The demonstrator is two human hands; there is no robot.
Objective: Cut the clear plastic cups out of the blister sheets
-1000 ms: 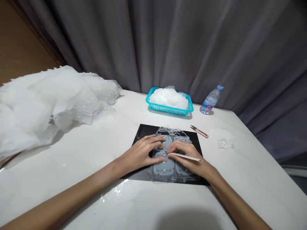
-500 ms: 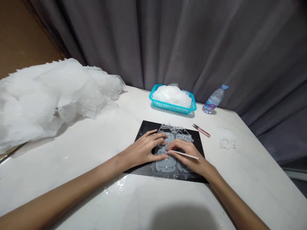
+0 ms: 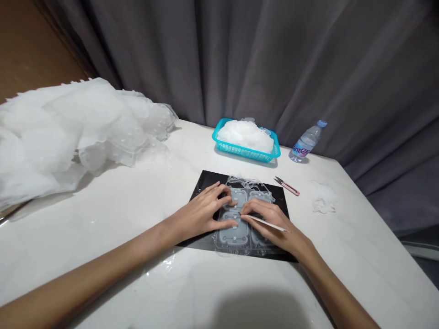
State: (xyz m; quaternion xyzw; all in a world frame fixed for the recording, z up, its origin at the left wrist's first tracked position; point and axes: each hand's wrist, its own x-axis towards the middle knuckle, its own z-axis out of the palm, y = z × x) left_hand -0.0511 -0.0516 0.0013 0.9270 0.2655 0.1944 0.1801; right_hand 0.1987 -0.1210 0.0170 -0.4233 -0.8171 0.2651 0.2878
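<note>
At lower centre of frame, the right hand (image 3: 274, 214) is gripping a white stick (image 3: 265, 222) while the left hand (image 3: 206, 210), loosely spread, is resting on a plastic sheet (image 3: 234, 234).

I see a blue-capped bottle (image 3: 306, 143) standing right of a turquoise basket (image 3: 245, 153) on the white tabletop (image 3: 370, 242); a grey curtain (image 3: 240, 55) hangs behind them across my feed.
</note>
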